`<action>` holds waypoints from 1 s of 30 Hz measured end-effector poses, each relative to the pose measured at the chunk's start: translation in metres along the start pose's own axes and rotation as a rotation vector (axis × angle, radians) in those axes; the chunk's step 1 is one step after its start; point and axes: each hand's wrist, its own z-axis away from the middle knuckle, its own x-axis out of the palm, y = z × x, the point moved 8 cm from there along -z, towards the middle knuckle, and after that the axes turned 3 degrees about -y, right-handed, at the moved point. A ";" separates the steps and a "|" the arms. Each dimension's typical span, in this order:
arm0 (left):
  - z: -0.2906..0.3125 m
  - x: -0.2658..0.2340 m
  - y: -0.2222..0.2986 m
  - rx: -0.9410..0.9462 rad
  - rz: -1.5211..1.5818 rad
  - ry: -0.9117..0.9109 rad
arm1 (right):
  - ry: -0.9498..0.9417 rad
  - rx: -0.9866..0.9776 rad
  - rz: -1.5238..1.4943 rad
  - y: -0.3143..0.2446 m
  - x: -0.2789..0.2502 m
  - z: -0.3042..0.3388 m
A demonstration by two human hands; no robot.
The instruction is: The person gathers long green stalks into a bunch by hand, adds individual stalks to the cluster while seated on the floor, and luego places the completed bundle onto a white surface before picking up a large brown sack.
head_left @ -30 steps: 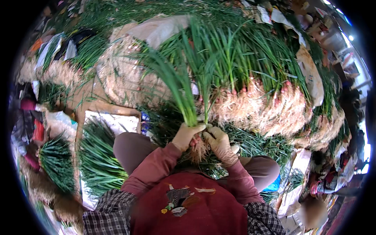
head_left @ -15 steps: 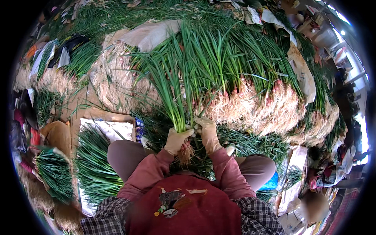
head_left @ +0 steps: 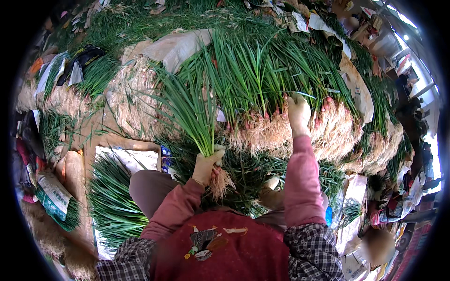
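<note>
My gloved left hand point(head_left: 206, 166) is closed around a bunch of green garlic point(head_left: 200, 126), just above its reddish bulbs. The long leaves fan up and away to the left, and pale roots hang below the fist. My gloved right hand point(head_left: 299, 114) reaches forward to the front of a big heap of green garlic point(head_left: 253, 79). Its fingers are curled in among the stems next to the bulbs; whatever they pinch is hidden. Thick, straw-coloured roots point(head_left: 267, 138) face me along the heap's near side.
Loose green leaves point(head_left: 248, 173) lie between my knees and the heap. To my left, cut greens point(head_left: 115, 201) rest on a white sheet point(head_left: 104, 248). A pale sack point(head_left: 180, 47) covers part of the heap. At the far left, a teal-and-white bag point(head_left: 55, 194) is around another bundle.
My right hand has left the bunch and moved forward and right to the heap. The left hand keeps the bunch, slightly further left. At far left, a teal-and-white bag now covers a bundle.
</note>
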 end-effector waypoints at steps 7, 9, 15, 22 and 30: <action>0.006 -0.010 0.024 0.084 -0.046 0.071 | -0.465 0.275 -0.018 -0.025 0.072 -0.010; -0.002 -0.003 0.018 0.100 0.000 0.037 | -0.336 -0.060 0.049 -0.044 0.076 0.017; -0.005 0.002 0.007 0.016 -0.037 -0.012 | -0.252 0.257 -0.209 -0.019 0.071 0.044; -0.004 0.005 0.015 -0.004 -0.047 0.006 | -0.426 0.073 0.331 -0.038 0.069 0.001; -0.008 0.000 0.007 0.056 -0.011 -0.036 | -0.056 -0.202 0.139 -0.038 0.031 0.059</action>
